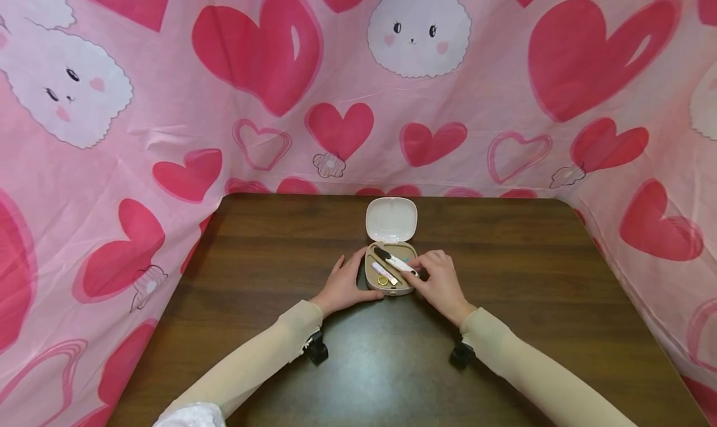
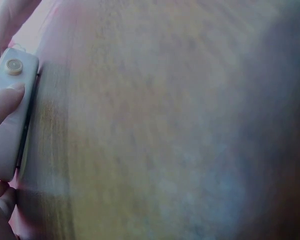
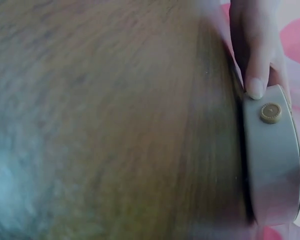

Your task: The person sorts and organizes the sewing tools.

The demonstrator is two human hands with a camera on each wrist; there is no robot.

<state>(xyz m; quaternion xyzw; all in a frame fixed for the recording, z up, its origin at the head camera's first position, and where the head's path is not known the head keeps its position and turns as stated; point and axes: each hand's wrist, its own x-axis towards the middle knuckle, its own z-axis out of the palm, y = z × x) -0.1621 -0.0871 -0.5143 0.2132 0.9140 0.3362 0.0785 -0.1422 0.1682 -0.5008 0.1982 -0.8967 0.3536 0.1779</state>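
Note:
A small white case [image 1: 394, 290] with a beige inside lies on the table, its lid [image 1: 391, 220] raised at the back. My left hand [image 1: 344, 285] grips the case's left side, with the thumb on the front wall near a round button [image 2: 13, 66]. A slim white tool with a black end [image 1: 399, 264] lies slantwise over the case. My right hand [image 1: 441, 282] pinches its white end between thumb and fingers, over the case's right side. Inside, at the front, are a small pale tube with a gold end [image 1: 385, 273] and a gold ring-shaped piece [image 1: 383, 281].
The dark wooden table [image 1: 269, 240] is bordered at the back and sides by a pink cloth [image 1: 358, 91] printed with hearts and rabbits. Black wrist-worn devices [image 1: 317, 349] sit below both sleeve cuffs.

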